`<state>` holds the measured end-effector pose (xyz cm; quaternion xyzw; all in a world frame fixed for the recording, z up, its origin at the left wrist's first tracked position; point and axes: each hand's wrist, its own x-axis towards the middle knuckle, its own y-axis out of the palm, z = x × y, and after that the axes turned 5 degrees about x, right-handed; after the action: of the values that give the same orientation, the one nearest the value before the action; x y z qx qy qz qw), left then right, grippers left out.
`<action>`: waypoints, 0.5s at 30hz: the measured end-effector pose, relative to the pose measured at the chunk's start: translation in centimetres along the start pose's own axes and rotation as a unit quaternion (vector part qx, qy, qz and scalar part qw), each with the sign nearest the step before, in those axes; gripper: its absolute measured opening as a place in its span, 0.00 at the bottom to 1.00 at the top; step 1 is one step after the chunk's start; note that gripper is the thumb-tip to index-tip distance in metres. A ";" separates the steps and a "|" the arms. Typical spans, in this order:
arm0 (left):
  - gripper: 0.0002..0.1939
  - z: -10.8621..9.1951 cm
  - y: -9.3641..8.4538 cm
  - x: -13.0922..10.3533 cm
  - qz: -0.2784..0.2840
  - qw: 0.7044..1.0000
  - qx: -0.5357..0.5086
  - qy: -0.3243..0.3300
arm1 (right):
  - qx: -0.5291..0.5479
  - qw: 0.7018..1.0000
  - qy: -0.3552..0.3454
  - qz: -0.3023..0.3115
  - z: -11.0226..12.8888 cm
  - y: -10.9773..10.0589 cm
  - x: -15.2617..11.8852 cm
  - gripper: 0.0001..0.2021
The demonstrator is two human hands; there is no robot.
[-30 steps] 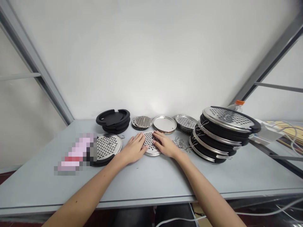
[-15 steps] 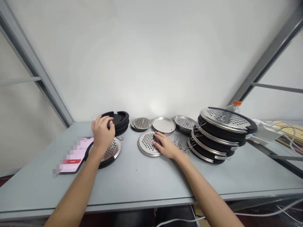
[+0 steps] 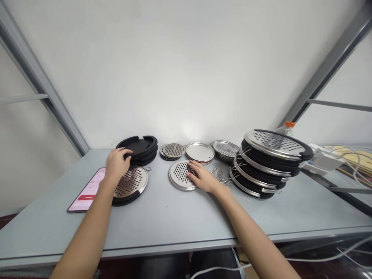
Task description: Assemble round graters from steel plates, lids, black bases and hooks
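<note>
In the middle of the frame, the right hand point(image 3: 203, 177) is lying palm down over the right part of a round perforated metal grater disc point(image 3: 179, 176); its grip is staying loose and spread, with the fingers pressing flat rather than closing round anything. Left of centre, the left hand point(image 3: 116, 164) is reaching to the near left rim of a stack of black round holders point(image 3: 142, 157) (notched at the back); its grip is bending part-way closed at that rim, and whether it is actually pinching the top holder I cannot tell. Below that stack, partly behind the left wrist, a grater disc in a black holder point(image 3: 133, 181) is lying on the counter point(image 3: 186, 224), and a phone point(image 3: 85, 193) is lying just left of it. Behind the centre disc, small perforated discs point(image 3: 174, 149) and shallow metal rims point(image 3: 200, 151) are sitting side by side. Wire clips point(image 3: 221, 177) are lying right of the right hand, beside a leaning stack of assembled graters point(image 3: 267, 170) (clips hanging at its side) at right.
</note>
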<state>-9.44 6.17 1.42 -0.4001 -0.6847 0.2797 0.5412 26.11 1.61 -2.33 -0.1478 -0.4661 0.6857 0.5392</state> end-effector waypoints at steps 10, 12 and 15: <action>0.27 1.0 -0.2 0.4 -0.073 0.995 -0.056 0.027 | 0.013 1.000 -0.020 -0.014 -0.4 0.2 -0.1 0.26; 0.25 1.3 0.1 0.5 -0.074 0.996 -0.049 0.011 | 0.011 1.000 -0.015 -0.012 -0.3 0.2 -0.1 0.26; 0.20 1.6 0.4 0.5 -0.047 0.998 -0.047 0.014 | 0.013 1.000 -0.003 -0.006 -0.3 0.1 -0.1 0.26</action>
<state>-10.98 6.90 0.97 -0.3967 -0.7074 0.2154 0.5439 26.30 1.66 -2.61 -0.1353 -0.4597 0.6890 0.5438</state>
